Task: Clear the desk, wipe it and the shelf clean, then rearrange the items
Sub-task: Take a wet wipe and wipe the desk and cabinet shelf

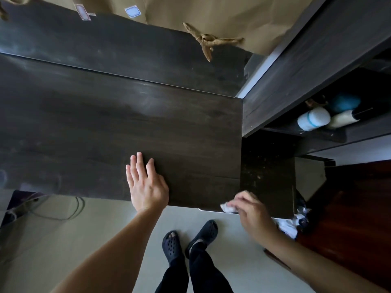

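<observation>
The dark wooden desk (105, 123) fills the upper left and carries nothing but faint wipe streaks. My left hand (146, 185) rests flat on its near edge with the fingers straight. My right hand (251, 212) grips a crumpled white tissue (227, 208) at the desk's near right corner, beside a lower dark shelf surface (267, 172) speckled with dust. A dark shelf unit (296, 81) rises on the right.
White containers (313, 120) and a blue object (346, 102) lie in the shelf unit's compartment. A bin with a black liner and white waste (296, 220) stands below the right corner. Brown paper (211, 15) covers the wall behind. Cables (69, 208) lie on the floor at left.
</observation>
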Demonstrator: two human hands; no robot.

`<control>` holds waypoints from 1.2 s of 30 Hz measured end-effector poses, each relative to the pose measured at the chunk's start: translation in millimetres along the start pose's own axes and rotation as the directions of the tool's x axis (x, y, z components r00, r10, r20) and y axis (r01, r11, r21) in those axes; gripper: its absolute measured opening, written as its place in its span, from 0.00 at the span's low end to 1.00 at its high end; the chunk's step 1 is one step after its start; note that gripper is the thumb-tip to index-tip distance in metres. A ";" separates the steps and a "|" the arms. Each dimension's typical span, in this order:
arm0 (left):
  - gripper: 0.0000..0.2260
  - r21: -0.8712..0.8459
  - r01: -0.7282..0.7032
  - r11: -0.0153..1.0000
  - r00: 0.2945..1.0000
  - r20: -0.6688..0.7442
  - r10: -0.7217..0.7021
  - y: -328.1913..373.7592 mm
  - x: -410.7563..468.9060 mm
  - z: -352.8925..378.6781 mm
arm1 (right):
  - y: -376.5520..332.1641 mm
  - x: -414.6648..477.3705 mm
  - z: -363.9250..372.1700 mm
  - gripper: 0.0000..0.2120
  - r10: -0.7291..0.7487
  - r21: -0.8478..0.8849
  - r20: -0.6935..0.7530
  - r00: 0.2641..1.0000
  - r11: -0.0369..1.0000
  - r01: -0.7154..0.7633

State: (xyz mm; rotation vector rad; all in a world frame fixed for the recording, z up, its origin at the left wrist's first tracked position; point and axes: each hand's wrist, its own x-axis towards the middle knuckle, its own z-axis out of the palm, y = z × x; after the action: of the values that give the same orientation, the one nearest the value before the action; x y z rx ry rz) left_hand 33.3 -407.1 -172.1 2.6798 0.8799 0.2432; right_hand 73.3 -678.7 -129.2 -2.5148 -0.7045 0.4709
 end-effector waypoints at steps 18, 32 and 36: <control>0.20 -0.002 -0.006 1.000 1.000 -0.013 0.006 0.0 -1.1 -1.2 | -31.5 -13.0 30.4 0.16 -0.050 0.033 0.130 0.990 0.998 0.046; 0.20 -0.010 -0.016 1.000 0.999 -0.030 0.016 -2.4 -1.4 1.3 | -33.8 115.7 15.7 0.25 0.022 -0.135 -0.260 0.965 0.989 -0.059; 0.18 -0.013 -0.021 1.000 0.999 -0.032 0.020 -3.1 -1.7 3.0 | -45.9 27.2 42.0 0.21 -0.154 -0.090 -0.105 0.982 0.985 0.145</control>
State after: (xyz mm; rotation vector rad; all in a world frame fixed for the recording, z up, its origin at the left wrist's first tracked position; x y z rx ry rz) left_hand 31.1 -406.5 -176.1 2.6810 0.8576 0.2966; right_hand 58.9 -614.2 -144.6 -2.5172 -0.8781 0.2513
